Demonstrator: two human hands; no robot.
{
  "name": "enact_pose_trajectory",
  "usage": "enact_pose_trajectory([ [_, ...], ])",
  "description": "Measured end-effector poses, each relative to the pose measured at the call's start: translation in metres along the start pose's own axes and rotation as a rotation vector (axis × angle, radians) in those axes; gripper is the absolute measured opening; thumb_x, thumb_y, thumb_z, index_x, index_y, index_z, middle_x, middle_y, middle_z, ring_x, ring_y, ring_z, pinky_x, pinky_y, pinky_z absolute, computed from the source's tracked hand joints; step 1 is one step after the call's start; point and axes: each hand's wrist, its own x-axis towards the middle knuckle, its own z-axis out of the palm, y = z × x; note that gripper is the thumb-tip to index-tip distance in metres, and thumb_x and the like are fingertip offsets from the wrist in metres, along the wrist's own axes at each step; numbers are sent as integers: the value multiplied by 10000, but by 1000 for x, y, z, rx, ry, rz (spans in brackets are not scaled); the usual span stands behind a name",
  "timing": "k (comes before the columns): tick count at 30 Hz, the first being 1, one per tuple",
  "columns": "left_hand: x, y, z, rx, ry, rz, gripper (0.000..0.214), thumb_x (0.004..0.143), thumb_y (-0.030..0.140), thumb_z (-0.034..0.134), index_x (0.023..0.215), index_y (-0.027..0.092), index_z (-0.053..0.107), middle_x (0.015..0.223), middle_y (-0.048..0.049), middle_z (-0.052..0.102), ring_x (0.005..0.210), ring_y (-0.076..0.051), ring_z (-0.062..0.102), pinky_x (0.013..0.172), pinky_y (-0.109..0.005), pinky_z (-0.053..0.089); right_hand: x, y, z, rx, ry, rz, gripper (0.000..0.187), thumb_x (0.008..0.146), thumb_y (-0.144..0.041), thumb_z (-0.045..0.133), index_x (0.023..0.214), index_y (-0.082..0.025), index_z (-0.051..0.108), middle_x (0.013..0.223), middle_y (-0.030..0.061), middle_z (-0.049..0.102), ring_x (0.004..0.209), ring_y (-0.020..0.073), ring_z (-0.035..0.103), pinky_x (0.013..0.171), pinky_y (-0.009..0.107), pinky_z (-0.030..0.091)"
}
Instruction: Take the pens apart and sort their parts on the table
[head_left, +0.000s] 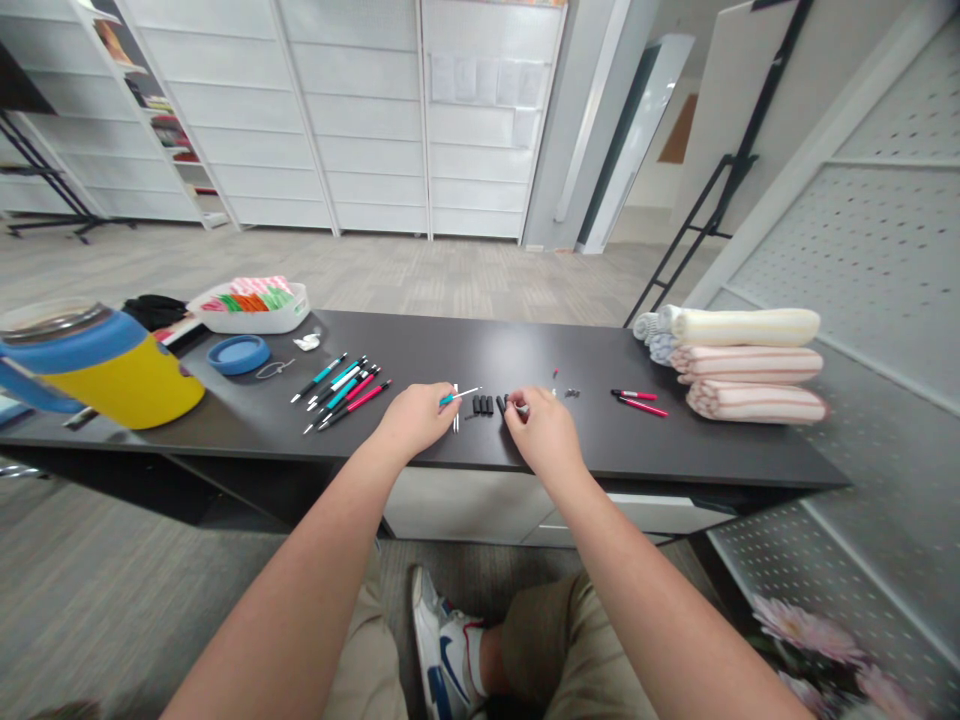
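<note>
Your left fingers (441,402) are pressed together on a teal pen piece (459,396), its white tip pointing toward the other hand. The left hand (415,418) rests low on the counter (465,345), which probably steadies so slim a piece. Your right fingers (514,408) pinch a small pale part (522,409), too small to identify, and the right hand (541,430) sits just beside a short row of black sleeves (484,404). These lie between your hands, near the front edge, seemingly for easy reach. A thin white rod (455,412) lies by the left hand, and tiny loose bits (566,391) lie beyond the right. To the left is a fan of teal and pink pens (345,388), and to the right, well apart, two pink pens (639,401), so the groups appear kept separate. At the far right are rolled towels (750,365). At the far left stand a yellow jug (112,380), a blue lid (238,354) and a white tray (289,320) of coloured items. The counter is dark and matte. Beyond it are grey carpet (420,270), white panelled walls (360,120) and a perforated panel (885,250).
</note>
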Motion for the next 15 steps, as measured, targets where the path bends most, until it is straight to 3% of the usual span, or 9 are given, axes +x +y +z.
enact_pose_trajectory([
  [5, 0, -1, 1, 1, 3, -11, 312, 1013, 441, 505, 883, 235, 700, 798, -50, 725, 693, -191, 623, 638, -284, 341, -1, -3, 0, -61, -35, -26, 148, 961, -336, 638, 1052, -231, 689, 1041, 66, 688, 931, 225, 652, 787, 318, 455],
  [15, 0, -1, 3, -22, -14, 0, 308, 988, 477, 545, 907, 248, 733, 789, -48, 734, 725, -210, 653, 651, -286, 373, 1, -6, 3, -78, -58, 30, 120, 936, -287, 626, 1028, -221, 667, 1050, 84, 684, 921, 230, 646, 753, 315, 443],
])
